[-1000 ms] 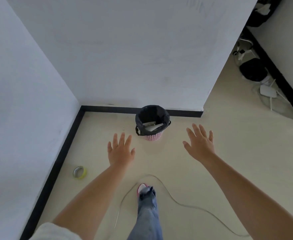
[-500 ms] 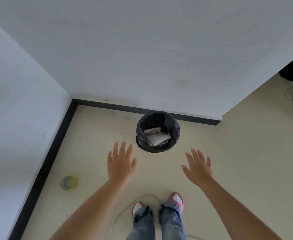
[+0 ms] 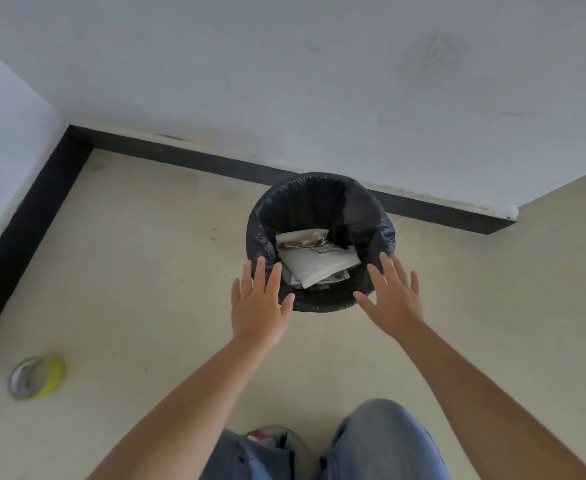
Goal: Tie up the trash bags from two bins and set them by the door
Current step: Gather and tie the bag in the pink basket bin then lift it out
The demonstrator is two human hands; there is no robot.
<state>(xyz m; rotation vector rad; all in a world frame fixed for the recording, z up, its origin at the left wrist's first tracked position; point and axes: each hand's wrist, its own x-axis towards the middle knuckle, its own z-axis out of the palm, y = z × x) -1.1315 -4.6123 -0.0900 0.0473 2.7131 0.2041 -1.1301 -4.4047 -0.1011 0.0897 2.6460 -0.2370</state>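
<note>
**Hands poised over the first bin**

The trash bag (image 3: pixel 319 209), black and folded over its bin's rim, stands on the floor (image 3: pixel 146 271) by the baseboard at 12 o'clock, with white paper waste (image 3: pixel 315 265) inside. The left hand (image 3: pixel 258 308) at 8 o'clock of the rim and the right hand (image 3: pixel 393 299) at 4 o'clock hover with fingers spread and released, grasping nothing. Likely risk: tugging the thin liner unevenly could tear it, tip the light bin, or spill paper.

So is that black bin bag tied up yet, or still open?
Still open. The black bin bag is spread over the bin's rim, white paper waste showing inside, and neither open hand grips it.
</note>
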